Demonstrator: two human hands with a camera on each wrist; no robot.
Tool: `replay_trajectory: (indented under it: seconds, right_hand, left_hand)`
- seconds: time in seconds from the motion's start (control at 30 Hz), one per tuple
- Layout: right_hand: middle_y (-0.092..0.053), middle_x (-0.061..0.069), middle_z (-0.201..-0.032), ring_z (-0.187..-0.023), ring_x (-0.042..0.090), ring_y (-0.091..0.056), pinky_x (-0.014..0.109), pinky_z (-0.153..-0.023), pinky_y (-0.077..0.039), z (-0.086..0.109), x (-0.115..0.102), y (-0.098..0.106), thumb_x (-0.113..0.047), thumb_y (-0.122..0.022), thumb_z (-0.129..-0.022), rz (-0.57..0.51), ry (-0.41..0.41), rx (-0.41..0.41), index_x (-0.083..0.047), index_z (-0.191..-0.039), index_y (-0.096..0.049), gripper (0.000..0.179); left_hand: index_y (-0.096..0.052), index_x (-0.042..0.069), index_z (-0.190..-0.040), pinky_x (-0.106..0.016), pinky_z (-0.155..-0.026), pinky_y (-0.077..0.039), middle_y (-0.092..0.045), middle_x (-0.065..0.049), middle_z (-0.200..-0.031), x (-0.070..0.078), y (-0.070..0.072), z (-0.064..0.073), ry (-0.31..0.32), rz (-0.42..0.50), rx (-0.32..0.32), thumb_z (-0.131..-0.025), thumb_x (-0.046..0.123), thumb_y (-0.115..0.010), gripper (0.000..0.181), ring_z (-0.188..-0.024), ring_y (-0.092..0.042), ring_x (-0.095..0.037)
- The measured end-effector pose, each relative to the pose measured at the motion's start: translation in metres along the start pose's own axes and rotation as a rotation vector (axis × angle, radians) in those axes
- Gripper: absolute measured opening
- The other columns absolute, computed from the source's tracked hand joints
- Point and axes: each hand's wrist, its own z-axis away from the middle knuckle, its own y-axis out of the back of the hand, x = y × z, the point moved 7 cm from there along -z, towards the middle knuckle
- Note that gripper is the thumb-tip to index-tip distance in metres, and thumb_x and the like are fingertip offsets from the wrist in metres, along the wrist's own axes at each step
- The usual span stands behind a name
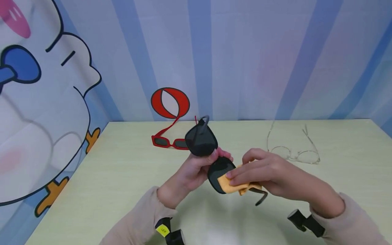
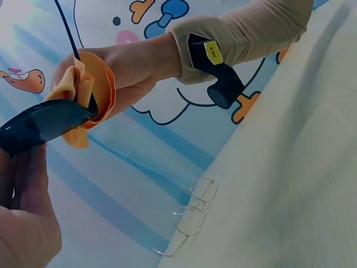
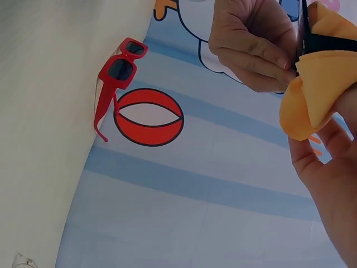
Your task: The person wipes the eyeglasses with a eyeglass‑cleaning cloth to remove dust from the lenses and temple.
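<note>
Black sunglasses [image 1: 201, 139] with large dark lenses are held above the table, tilted, one lens up and the other lower right. My left hand [image 1: 196, 168] grips them near the bridge, thumb on the front. An orange-yellow cloth [image 1: 231, 183] lies folded over the lower lens, pinched by my right hand [image 1: 269, 172] against it. In the left wrist view, the cloth [image 2: 100, 89] wraps both sides of the lens edge beside a thin temple arm. From the right wrist view, cloth [image 3: 321, 89] partly hides the frame and the right fingers.
Red-framed sunglasses [image 1: 169, 142] rest at the table's back, left of centre. Clear thin-rimmed eyeglasses [image 1: 295, 156] lie at the back right with their arms open. Behind the pale table [image 1: 122, 177] hangs a blue striped backdrop [image 1: 239, 61] with cartoon figures.
</note>
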Motion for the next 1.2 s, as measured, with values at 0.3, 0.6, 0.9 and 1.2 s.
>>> replay_trajectory:
  seconds: [0.3,0.6,0.9,1.2]
  right_hand:
    - [-0.068,0.003,-0.109,-0.091,0.016,-0.049,0.020,-0.078,-0.042,0.003,0.006,-0.002,-0.025,-0.052,-0.095,0.020,-0.066,0.020,-0.012,-0.110,-0.066,0.024]
    - [-0.069,0.000,-0.099,-0.081,0.010,-0.048,0.015,-0.069,-0.039,0.005,0.004,0.001,-0.011,-0.049,-0.096,-0.142,-0.010,0.028,-0.010,-0.110,-0.066,0.022]
    - [-0.069,0.006,-0.105,-0.088,0.016,-0.051,0.022,-0.078,-0.038,0.005,0.006,0.002,-0.025,-0.055,-0.094,0.067,-0.046,0.082,-0.008,-0.109,-0.067,0.027]
    - [-0.068,0.003,-0.107,-0.094,0.019,-0.049,0.029,-0.082,-0.037,0.002,0.006,-0.002,-0.024,-0.052,-0.095,0.016,-0.038,0.049,-0.012,-0.110,-0.067,0.025]
  left_hand:
    - [-0.065,0.013,-0.089,-0.026,-0.077,-0.053,-0.068,0.001,-0.091,-0.007,-0.004,0.001,0.044,0.060,-0.034,-0.072,0.032,-0.079,0.029,-0.086,-0.064,-0.013]
    - [-0.065,0.013,-0.088,-0.026,-0.085,-0.050,-0.068,0.001,-0.090,-0.005,-0.001,-0.001,0.022,0.024,-0.004,-0.070,0.034,-0.080,0.032,-0.091,-0.063,-0.014]
    - [-0.065,0.012,-0.090,-0.026,-0.078,-0.053,-0.067,-0.001,-0.091,-0.016,-0.006,-0.003,0.068,0.109,-0.026,-0.071,0.028,-0.080,0.029,-0.084,-0.063,-0.013]
    - [-0.063,0.012,-0.090,-0.026,-0.077,-0.053,-0.067,-0.002,-0.089,-0.016,-0.005,-0.005,0.050,0.116,0.030,-0.069,0.029,-0.081,0.032,-0.081,-0.063,-0.012]
